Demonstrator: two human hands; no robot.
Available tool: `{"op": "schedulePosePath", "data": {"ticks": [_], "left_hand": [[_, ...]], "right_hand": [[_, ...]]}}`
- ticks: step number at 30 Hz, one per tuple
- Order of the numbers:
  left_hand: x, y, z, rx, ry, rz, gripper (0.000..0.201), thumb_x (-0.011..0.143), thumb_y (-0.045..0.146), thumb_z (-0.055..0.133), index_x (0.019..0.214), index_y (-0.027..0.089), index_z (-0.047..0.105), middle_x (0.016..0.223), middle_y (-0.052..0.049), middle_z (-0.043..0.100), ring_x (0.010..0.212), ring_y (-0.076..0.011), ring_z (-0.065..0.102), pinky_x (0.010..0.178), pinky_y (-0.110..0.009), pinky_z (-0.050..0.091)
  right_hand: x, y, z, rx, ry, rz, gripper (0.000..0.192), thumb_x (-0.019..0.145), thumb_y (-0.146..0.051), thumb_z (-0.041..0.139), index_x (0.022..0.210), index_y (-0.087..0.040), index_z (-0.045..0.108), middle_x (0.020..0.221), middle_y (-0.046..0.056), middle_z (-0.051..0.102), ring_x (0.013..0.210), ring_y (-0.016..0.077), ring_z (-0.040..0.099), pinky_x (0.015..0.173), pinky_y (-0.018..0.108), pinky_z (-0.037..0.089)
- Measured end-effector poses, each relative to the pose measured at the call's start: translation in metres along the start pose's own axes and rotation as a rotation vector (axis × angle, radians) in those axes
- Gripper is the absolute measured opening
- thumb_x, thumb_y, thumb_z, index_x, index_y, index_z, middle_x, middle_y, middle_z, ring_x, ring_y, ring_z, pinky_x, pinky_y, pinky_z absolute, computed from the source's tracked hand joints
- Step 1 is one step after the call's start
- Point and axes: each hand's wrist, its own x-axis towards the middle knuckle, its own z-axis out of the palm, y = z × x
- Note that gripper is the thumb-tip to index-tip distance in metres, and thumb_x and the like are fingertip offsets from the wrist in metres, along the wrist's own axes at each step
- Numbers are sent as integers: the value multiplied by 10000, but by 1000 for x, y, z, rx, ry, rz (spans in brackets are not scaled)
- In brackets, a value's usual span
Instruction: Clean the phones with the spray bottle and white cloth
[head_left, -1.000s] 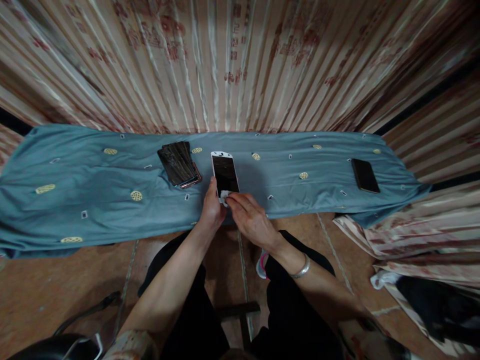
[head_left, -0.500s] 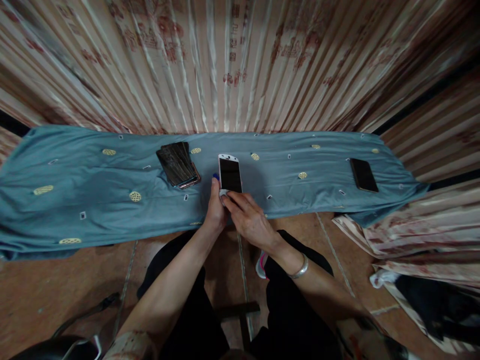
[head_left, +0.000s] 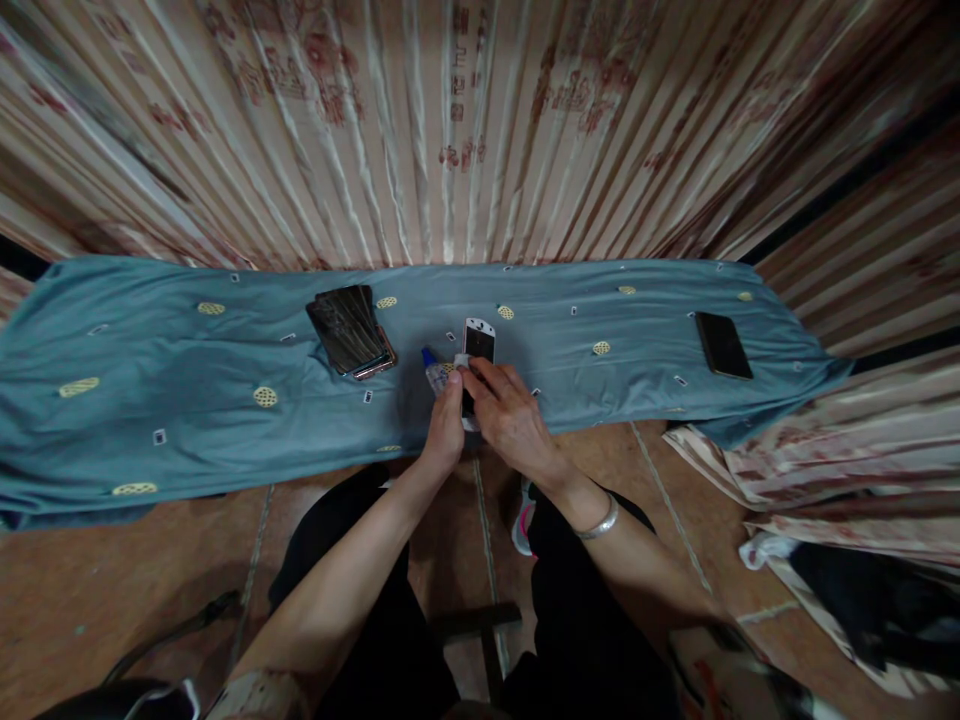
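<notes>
A white phone (head_left: 479, 341) with a dark screen lies on the teal cloth (head_left: 187, 400) in front of me, and both hands meet at its near end. My left hand (head_left: 446, 428) is closed around a small clear bottle (head_left: 434, 373) with a blue cap, which sticks out to the left of the phone. My right hand (head_left: 511, 412) rests over the phone's lower half. Its fingertips pinch a small white pad (head_left: 461, 361) against the screen, close to the bottle. A silver bangle sits on my right wrist.
A fanned stack of dark phones (head_left: 347, 329) lies left of the white phone. A single dark phone (head_left: 721, 343) lies far right on the cloth. A striped curtain (head_left: 465, 130) hangs behind. Bunched fabric (head_left: 825, 460) and a dark bag (head_left: 877, 600) lie on the floor at right.
The white phone has slid right and nearer to me. The blue-capped bottle has come into view in my left hand. My right hand has moved up over the screen with the pad.
</notes>
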Motion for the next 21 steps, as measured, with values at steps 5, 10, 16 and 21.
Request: {"op": "schedulePosePath", "data": {"ticks": [5, 10, 16, 21], "left_hand": [[-10, 7, 5, 133, 4, 46, 295, 948, 381, 611, 1144, 190, 721, 1352, -93, 694, 1462, -252, 473, 1262, -379, 267], [-18, 18, 10, 179, -11, 33, 269, 932, 362, 638, 1117, 190, 732, 1386, -108, 672, 1530, -252, 368, 1279, -373, 215], [-21, 16, 11, 239, -96, 60, 299, 913, 404, 653, 1107, 198, 748, 1389, -125, 668, 1490, -284, 430, 1288, -414, 180], [-24, 14, 14, 264, -149, 93, 306, 937, 427, 603, 1090, 215, 761, 1353, -93, 698, 1470, -273, 459, 1290, -415, 187]], "right_hand": [[2, 5, -1, 3, 27, 38, 422, 1026, -126, 395, 1368, -138, 642, 1345, 178, 644, 1174, 271, 619, 1042, 451, 550], [5, 8, 0, -18, 64, 62, 406, 1027, -135, 405, 1347, -152, 654, 1339, 158, 650, 1151, 262, 625, 1044, 439, 548], [12, 18, 3, -26, 113, 109, 415, 1020, -121, 387, 1332, -145, 659, 1346, 164, 649, 1168, 277, 619, 1051, 468, 541], [18, 28, 5, 0, 139, 147, 438, 1002, -102, 399, 1364, -165, 637, 1339, 161, 653, 1166, 282, 620, 1076, 497, 520]]}}
